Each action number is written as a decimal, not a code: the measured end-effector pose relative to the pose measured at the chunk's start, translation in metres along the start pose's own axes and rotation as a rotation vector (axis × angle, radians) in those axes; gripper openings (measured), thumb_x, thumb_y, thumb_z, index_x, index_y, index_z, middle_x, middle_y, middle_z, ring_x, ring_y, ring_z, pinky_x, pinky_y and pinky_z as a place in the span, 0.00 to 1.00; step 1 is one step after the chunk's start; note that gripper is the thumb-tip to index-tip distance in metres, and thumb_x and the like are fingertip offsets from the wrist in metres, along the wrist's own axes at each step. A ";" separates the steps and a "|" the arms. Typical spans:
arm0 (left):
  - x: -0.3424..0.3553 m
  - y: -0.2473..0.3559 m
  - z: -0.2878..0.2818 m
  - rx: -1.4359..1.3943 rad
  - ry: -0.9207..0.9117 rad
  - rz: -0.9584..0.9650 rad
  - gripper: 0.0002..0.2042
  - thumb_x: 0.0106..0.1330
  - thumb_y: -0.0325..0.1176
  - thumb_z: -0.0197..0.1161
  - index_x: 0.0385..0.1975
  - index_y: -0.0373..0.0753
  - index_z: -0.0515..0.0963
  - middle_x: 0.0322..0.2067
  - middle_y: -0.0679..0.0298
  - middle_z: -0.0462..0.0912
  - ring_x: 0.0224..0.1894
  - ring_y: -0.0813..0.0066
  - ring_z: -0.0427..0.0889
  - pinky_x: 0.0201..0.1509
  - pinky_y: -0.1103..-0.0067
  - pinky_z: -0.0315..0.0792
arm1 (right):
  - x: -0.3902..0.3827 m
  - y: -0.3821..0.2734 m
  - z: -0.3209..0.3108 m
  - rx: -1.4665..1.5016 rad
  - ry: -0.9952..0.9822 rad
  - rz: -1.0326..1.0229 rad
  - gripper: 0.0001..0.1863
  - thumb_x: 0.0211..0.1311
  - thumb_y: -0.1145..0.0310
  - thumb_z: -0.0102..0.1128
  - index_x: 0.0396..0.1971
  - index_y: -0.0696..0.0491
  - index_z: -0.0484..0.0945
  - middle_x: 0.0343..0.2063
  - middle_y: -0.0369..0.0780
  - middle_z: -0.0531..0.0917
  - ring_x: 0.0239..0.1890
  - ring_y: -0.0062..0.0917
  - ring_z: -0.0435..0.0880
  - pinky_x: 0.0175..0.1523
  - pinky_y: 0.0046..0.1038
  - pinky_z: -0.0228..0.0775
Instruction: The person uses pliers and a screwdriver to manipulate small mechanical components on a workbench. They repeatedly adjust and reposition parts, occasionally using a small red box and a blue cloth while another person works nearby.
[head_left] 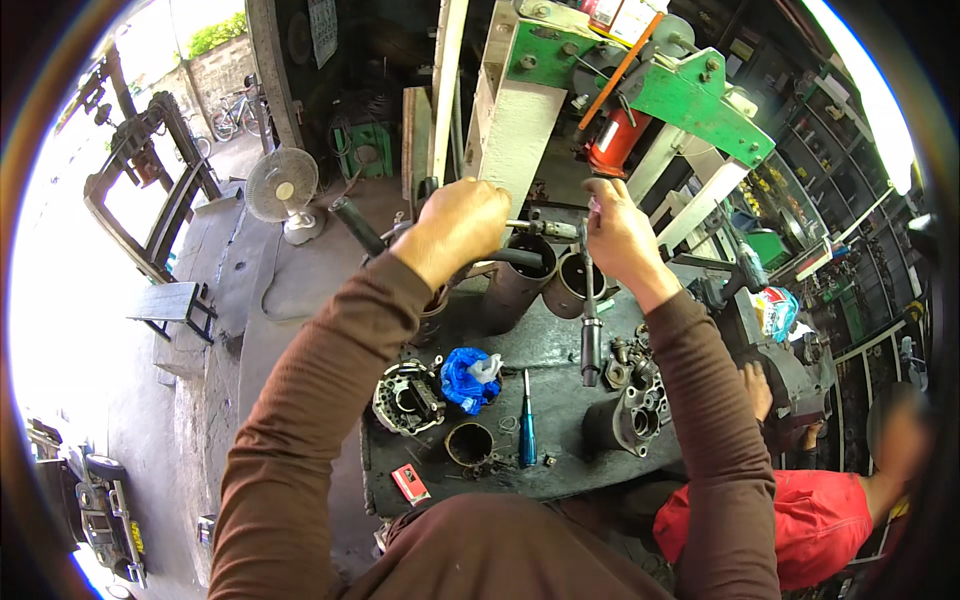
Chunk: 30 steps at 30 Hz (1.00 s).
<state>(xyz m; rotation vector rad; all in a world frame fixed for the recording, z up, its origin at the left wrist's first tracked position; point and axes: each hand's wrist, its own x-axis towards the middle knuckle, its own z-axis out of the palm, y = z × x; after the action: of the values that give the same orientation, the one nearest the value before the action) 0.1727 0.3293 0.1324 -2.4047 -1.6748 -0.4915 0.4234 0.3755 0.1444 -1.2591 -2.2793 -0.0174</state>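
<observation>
Both hands are raised over the far edge of the oily grey metal desk [560, 350], in front of a green-and-white steel press frame [560, 70]. The left hand [462, 228] is clenched around a black rubber-sleeved lever handle [358, 226] or a bar joined to it; the exact piece inside the fist is hidden. The right hand [618, 232] pinches the top of a slim dark steel rod tool [590, 320], which hangs straight down from the fingers to just above the desk. A short silver shaft [535, 228] spans the gap between the two hands. Judgement: the rod looks rigid, fairly heavy and probably greasy, so it is best held near its upper end with a firm wrap rather than fingertips. Directly below the hands stand two dark open steel cylinders [550, 275]. Nearer the person lie a blue plastic bag [468, 378], a blue-handled screwdriver [527, 430] and a round grey alternator housing [405, 398]. Another person in a red shirt [800, 520] crouches at right.
</observation>
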 end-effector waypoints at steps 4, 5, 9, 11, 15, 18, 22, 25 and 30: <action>0.048 -0.023 -0.016 -0.208 -0.606 -0.177 0.14 0.63 0.36 0.68 0.38 0.30 0.90 0.34 0.45 0.92 0.36 0.51 0.92 0.41 0.63 0.84 | 0.014 0.018 0.006 -0.043 -0.037 -0.051 0.26 0.63 0.80 0.58 0.62 0.52 0.72 0.56 0.52 0.78 0.49 0.59 0.86 0.54 0.52 0.80; 0.052 -0.026 -0.016 -0.253 -0.638 -0.221 0.13 0.62 0.36 0.69 0.37 0.31 0.90 0.33 0.45 0.91 0.35 0.51 0.92 0.39 0.62 0.83 | 0.013 0.022 0.007 -0.032 -0.045 -0.060 0.27 0.63 0.80 0.57 0.63 0.51 0.70 0.56 0.52 0.78 0.49 0.59 0.86 0.53 0.52 0.80; 0.065 -0.020 -0.002 0.181 -0.594 -0.198 0.12 0.60 0.34 0.73 0.41 0.35 0.92 0.39 0.47 0.93 0.42 0.54 0.94 0.43 0.64 0.85 | 0.002 0.035 0.015 0.023 -0.049 -0.050 0.27 0.68 0.77 0.55 0.67 0.50 0.66 0.56 0.53 0.78 0.46 0.60 0.87 0.52 0.54 0.80; 0.066 -0.021 0.006 0.272 -0.603 -0.188 0.12 0.61 0.33 0.73 0.43 0.37 0.92 0.41 0.48 0.93 0.46 0.53 0.94 0.46 0.64 0.86 | -0.004 0.040 0.018 0.062 -0.059 -0.054 0.28 0.71 0.75 0.54 0.69 0.49 0.64 0.56 0.54 0.79 0.46 0.60 0.87 0.52 0.55 0.79; 0.058 -0.026 0.017 0.354 -0.566 -0.234 0.12 0.66 0.29 0.71 0.47 0.39 0.92 0.48 0.51 0.93 0.53 0.52 0.92 0.52 0.60 0.86 | -0.012 0.048 0.019 0.112 -0.155 0.018 0.26 0.74 0.77 0.54 0.69 0.50 0.66 0.49 0.51 0.84 0.51 0.53 0.88 0.53 0.47 0.80; 0.051 -0.027 0.020 0.314 -0.453 -0.236 0.10 0.69 0.30 0.68 0.46 0.40 0.92 0.46 0.51 0.93 0.53 0.52 0.93 0.51 0.63 0.87 | -0.014 0.051 0.017 0.076 -0.169 0.048 0.28 0.73 0.77 0.57 0.70 0.50 0.66 0.47 0.49 0.86 0.50 0.51 0.88 0.54 0.46 0.80; 0.049 -0.027 0.021 0.342 -0.488 -0.202 0.12 0.72 0.32 0.66 0.51 0.42 0.91 0.51 0.55 0.93 0.55 0.58 0.92 0.54 0.64 0.86 | -0.009 0.049 0.019 0.134 -0.156 0.010 0.29 0.71 0.78 0.60 0.70 0.50 0.66 0.46 0.49 0.86 0.49 0.50 0.88 0.54 0.45 0.79; 0.047 -0.028 0.023 0.315 -0.461 -0.170 0.12 0.73 0.32 0.65 0.51 0.42 0.91 0.51 0.55 0.93 0.55 0.57 0.92 0.54 0.63 0.86 | -0.002 0.046 0.022 0.149 -0.181 0.029 0.29 0.71 0.79 0.60 0.70 0.50 0.66 0.45 0.49 0.86 0.49 0.50 0.88 0.54 0.45 0.79; 0.045 -0.032 0.028 0.292 -0.402 -0.125 0.11 0.69 0.30 0.64 0.43 0.39 0.92 0.44 0.51 0.93 0.50 0.52 0.94 0.51 0.63 0.87 | 0.001 0.046 0.030 0.153 -0.162 0.030 0.29 0.71 0.79 0.60 0.69 0.50 0.66 0.44 0.50 0.86 0.48 0.51 0.88 0.54 0.45 0.79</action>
<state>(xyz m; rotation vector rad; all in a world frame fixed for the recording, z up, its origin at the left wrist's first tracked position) 0.1617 0.3894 0.1207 -2.2955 -1.8989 0.2305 0.4457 0.4099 0.1080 -1.2539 -2.3470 0.2743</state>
